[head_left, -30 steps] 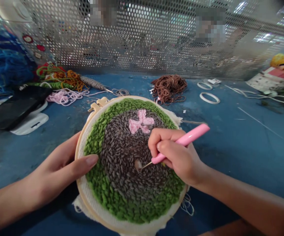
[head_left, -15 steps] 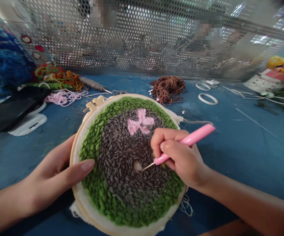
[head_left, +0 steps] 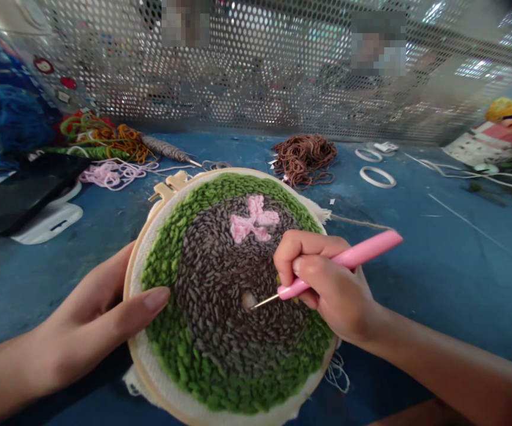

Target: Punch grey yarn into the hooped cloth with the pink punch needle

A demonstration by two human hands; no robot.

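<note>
My left hand grips the left rim of a round wooden embroidery hoop, thumb on the front and fingers hidden behind. Stretched in it is pale cloth filled with yarn loops: a green border, a grey-brown middle and a pink flower shape near the top. A small bare spot shows amid the brown. My right hand is closed like a pen grip on a pink punch needle. Its metal tip is at that spot's edge, and a strand of yarn runs to the handle's end.
Brown yarn lies behind the hoop. At left are blue yarn, pink yarn, a grey yarn bundle and a black phone-like object. White rings lie at right. A perforated metal panel stands behind.
The punch needle's tip has shifted slightly left across the bare spot, and its handle end has moved slightly right and down. My left hand still holds the hoop.
</note>
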